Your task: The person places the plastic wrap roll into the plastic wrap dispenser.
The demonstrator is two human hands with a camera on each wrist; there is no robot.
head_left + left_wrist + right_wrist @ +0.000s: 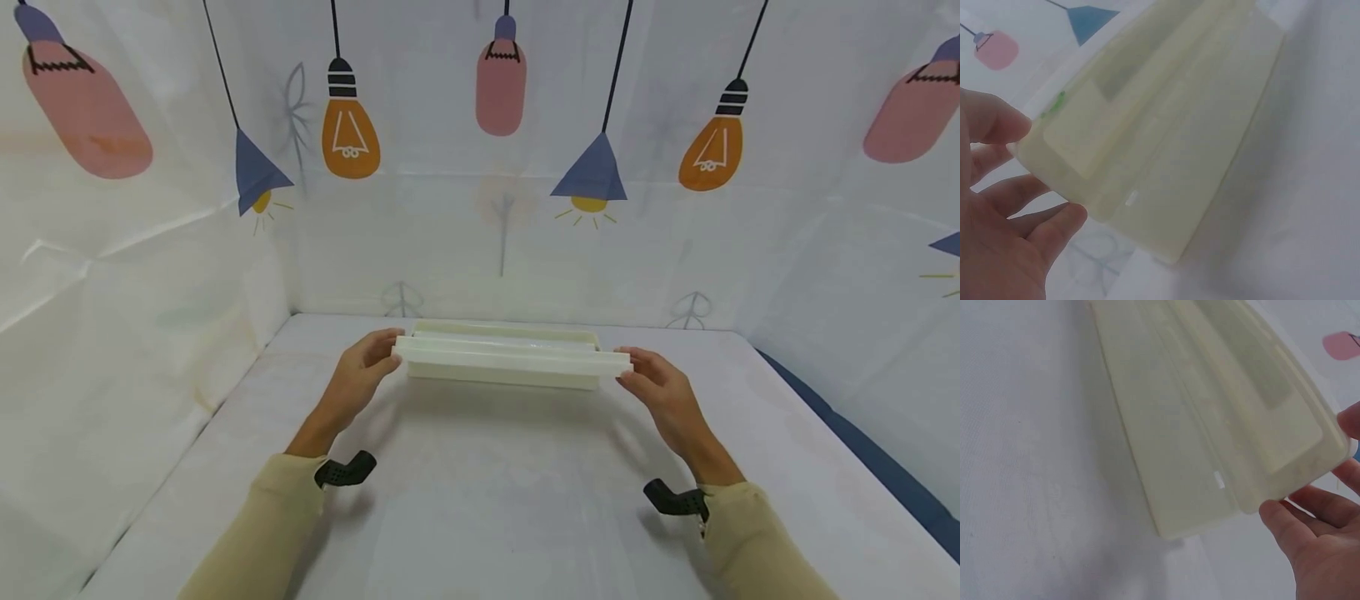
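toward twelve o'clock on the white table [480,500], a long cream plastic tray [510,360] sits between both hands, its long side running from nine to three o'clock. left hand [360,375] has its fingers curled loosely around the nine o'clock end, thumb above and fingertips under the rim; right hand [663,392] does the same at the three o'clock end. both wrist views show the fingers at the lip rather than clamped hard. whether the tray is lifted or resting i cannot tell. it looks light, thin-walled and fairly stiff but likely to flex along its length, with a smooth, somewhat slippery surface, so the two short ends seem the sound places to hold. behind hangs a lightbulb-print backdrop [480,125].
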